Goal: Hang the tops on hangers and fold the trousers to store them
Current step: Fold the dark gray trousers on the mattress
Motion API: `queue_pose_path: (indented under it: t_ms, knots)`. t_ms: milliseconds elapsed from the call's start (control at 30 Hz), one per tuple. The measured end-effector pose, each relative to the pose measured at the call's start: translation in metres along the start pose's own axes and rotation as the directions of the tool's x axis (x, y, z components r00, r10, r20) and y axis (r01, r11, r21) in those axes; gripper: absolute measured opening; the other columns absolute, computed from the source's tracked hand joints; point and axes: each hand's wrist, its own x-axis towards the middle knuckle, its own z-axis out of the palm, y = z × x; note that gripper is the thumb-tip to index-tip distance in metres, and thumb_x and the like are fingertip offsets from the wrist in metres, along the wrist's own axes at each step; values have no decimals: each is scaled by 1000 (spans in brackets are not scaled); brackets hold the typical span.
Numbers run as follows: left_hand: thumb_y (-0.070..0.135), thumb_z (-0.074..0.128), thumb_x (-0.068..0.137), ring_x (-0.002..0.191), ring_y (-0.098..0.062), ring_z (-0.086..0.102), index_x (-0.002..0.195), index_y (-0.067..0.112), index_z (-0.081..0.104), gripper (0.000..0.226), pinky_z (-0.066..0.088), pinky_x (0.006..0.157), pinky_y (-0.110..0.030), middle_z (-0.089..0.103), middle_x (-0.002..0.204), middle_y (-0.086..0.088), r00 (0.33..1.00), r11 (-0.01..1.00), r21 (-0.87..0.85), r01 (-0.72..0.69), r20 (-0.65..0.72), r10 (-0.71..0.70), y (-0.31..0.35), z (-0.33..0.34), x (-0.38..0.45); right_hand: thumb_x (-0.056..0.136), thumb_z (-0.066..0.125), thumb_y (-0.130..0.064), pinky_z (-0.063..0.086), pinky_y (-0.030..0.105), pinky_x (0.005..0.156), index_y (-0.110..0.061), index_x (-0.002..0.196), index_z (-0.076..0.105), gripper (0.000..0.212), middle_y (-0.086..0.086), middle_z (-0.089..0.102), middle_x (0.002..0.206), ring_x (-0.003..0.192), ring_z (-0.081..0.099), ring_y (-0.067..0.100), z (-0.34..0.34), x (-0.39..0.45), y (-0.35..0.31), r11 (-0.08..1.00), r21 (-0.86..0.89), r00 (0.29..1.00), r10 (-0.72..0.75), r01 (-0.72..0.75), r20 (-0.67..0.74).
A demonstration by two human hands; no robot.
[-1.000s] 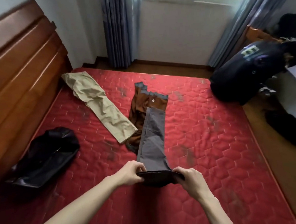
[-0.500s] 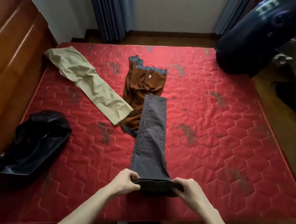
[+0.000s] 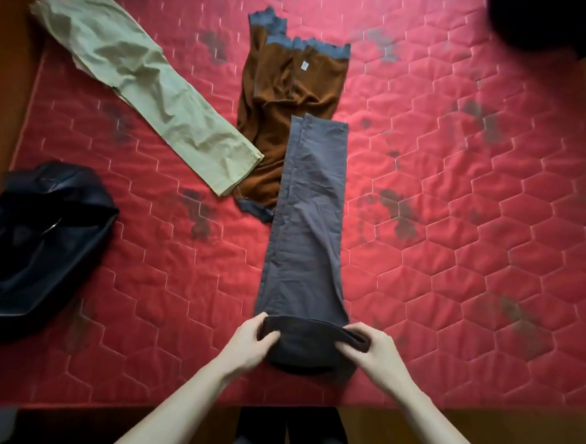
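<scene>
Where rolled: creased grey trousers [image 3: 307, 222].

Under your hands lies a red mattress [image 3: 453, 266], quilted in a hexagon pattern of pale stitching and blotched with dark grey stains. The trousers [image 3: 307, 222] you are holding are plain slate grey, darker where they are rolled at the near end. Beyond them lies a rust-brown garment [image 3: 283, 84] edged in blue-grey, with a small white label. To the far left are pale khaki trousers [image 3: 145, 86]; near left, a glossy black bag [image 3: 36, 250].
</scene>
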Motion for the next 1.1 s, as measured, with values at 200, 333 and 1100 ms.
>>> queue_pose_path:
  t_ms: [200,333,1100]
  knots:
    - [41,56,105,147,-21,45,153,6,44,61,32,124,-43,49,157,-8,976,976,-126,177,-109,-191,-49,31,44,87,85,-12,50,38,110,-17,135,64,52,-10,73,128,122,67,7,45,25,63,976,152,982,135,-155,132]
    - [57,63,97,153,-19,32,162,10,30,86,23,126,-33,35,165,-2,957,956,-199,215,-154,-247,-76,42,68,101,70,-23,45,23,111,-34,141,57,43,-27,67,134,127,59,-6,76,46,93,970,190,986,138,-153,88]
    - [37,48,103,157,-28,24,161,8,31,66,24,126,-48,28,168,-12,788,390,842,-374,66,612,-141,59,110,106,45,-34,30,41,124,-9,160,37,60,9,35,166,156,32,25,145,81,94,752,-638,893,-388,166,-226]
